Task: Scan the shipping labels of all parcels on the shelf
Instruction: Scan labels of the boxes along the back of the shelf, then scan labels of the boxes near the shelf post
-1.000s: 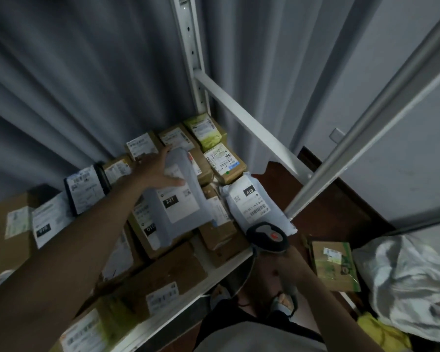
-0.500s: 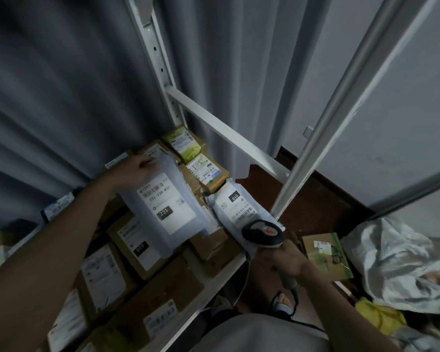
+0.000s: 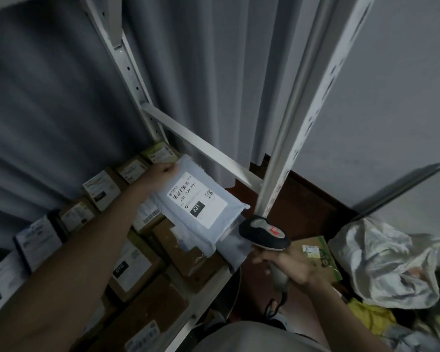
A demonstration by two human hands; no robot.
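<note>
My left hand (image 3: 160, 175) grips the far edge of a pale grey poly mailer (image 3: 198, 224) and holds it above the shelf, its white label (image 3: 196, 199) marked "231" facing up. My right hand (image 3: 294, 266) grips the handle of a black barcode scanner (image 3: 264, 233), whose head sits just right of the mailer's near corner. A second grey mailer (image 3: 233, 250) lies half hidden under the held one. Several brown cardboard parcels (image 3: 135, 268) with labels fill the shelf below.
White shelf posts (image 3: 297, 118) and a crossbar (image 3: 201, 146) frame the shelf, with grey curtains behind. On the floor to the right lie a green-edged box (image 3: 320, 255), a crumpled white bag (image 3: 386, 260) and something yellow (image 3: 371, 316).
My left hand has carried the "231" mailer to the right, over the other grey mailer and close to the scanner. The camera has tilted, so the shelf sits lower left.
</note>
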